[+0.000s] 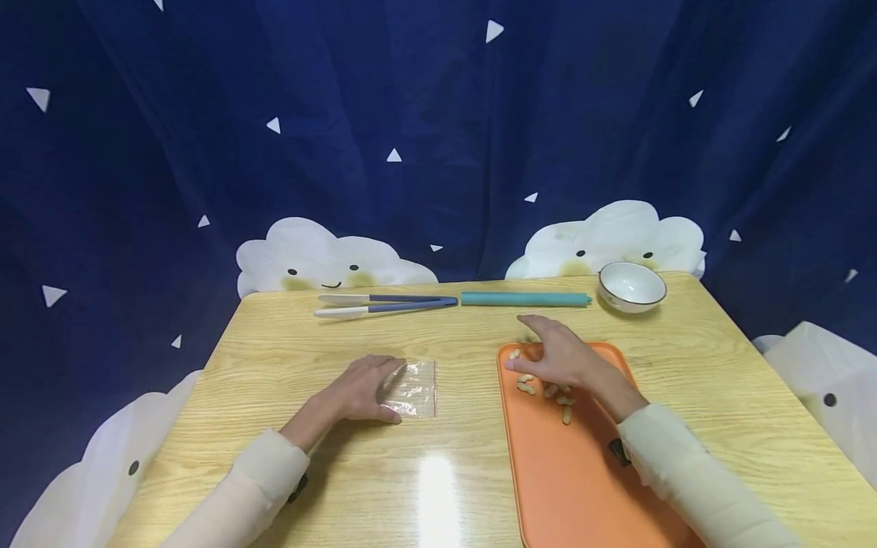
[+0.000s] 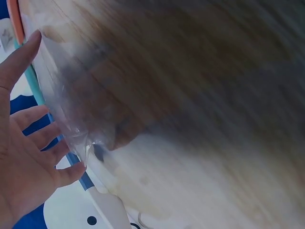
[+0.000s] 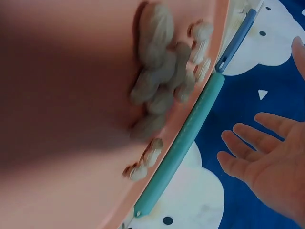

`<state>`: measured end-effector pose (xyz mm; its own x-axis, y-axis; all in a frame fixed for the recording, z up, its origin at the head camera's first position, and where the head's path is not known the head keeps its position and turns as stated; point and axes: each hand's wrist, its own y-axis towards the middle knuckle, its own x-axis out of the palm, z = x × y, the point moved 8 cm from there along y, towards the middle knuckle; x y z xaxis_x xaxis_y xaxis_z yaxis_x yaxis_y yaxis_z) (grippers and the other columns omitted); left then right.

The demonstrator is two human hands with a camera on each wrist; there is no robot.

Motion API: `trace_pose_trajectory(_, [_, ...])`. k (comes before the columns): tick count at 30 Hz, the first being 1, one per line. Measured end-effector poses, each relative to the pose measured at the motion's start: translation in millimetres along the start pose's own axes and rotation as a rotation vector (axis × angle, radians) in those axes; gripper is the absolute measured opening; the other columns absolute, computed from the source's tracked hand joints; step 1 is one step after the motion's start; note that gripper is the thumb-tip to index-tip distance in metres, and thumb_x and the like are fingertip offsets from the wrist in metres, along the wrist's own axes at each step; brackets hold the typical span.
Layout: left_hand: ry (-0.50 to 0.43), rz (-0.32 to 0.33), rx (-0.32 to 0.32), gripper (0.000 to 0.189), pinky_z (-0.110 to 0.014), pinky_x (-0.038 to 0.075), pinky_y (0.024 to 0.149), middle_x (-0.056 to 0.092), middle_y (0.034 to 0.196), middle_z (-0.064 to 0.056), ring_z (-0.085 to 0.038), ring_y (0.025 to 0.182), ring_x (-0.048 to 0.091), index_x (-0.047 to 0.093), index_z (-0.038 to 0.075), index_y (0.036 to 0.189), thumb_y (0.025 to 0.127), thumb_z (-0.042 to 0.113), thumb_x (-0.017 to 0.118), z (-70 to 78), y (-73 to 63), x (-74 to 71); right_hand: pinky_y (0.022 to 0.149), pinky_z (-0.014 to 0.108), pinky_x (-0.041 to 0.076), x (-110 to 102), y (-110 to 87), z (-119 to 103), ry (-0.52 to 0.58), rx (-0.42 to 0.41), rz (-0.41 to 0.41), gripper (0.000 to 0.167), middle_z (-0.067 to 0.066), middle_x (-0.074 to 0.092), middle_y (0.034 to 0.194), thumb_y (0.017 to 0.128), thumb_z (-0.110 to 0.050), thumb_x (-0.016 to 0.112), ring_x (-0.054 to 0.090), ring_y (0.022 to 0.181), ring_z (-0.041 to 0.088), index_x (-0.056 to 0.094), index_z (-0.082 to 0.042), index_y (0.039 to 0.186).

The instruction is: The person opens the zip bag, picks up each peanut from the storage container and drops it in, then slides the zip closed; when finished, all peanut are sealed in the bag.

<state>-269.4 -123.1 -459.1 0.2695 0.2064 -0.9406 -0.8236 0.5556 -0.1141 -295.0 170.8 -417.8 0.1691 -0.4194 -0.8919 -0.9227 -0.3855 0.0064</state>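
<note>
My left hand (image 1: 361, 390) is at a clear zip bag (image 1: 418, 390) lying flat on the table, fingers and thumb spread along its left side. In the left wrist view the fingers of that hand (image 2: 33, 157) overlap the edge of the clear bag (image 2: 81, 105), uncurled. Over the far end of an orange tray (image 1: 548, 472) hovers my right hand (image 1: 558, 356), thumb and fingers apart, holding nothing. Several unshelled peanuts (image 1: 566, 411) lie on the tray beneath it, partly hidden by the hand. The right wrist view shows the peanuts (image 3: 159, 81) bunched near the tray's rim.
Along the table's back edge lie blue-handled tongs (image 1: 411, 304) with pale tips and a teal stick-like tube (image 1: 524, 299). A white bowl (image 1: 632, 286) stands at the back right, beyond the tray. A dark blue curtain (image 1: 438, 99) hangs behind the table.
</note>
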Motion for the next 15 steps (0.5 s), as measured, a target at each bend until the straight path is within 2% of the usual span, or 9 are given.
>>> trace_pose_trajectory(10, [-0.005, 0.027, -0.008, 0.088, -0.061, 0.028, 0.108, 0.047, 0.139, -0.016, -0.038, 0.131, 0.04, 0.041, 0.013, 0.143, 0.07, 0.046, 0.079, 1.5, 1.8, -0.7, 0.108, 0.053, 0.035, 18, 5.5, -22, 0.025, -0.043, -0.025, 0.097, 0.014, 0.042, 0.147, 0.075, -0.073, 0.058, 0.038, 0.136, 0.036, 0.038, -0.008, 0.144])
trace_pose_trajectory(15, [-0.025, 0.044, -0.007, 0.089, -0.059, 0.031, 0.107, 0.05, 0.134, -0.012, -0.034, 0.126, 0.045, 0.041, 0.014, 0.143, 0.069, 0.045, 0.08, 5.3, 1.5, -3.2, 0.106, 0.053, 0.036, 29, 6.3, -31, 0.058, -0.043, -0.05, 0.093, 0.013, 0.043, 0.146, 0.077, -0.07, 0.058, 0.041, 0.133, 0.035, 0.038, -0.009, 0.144])
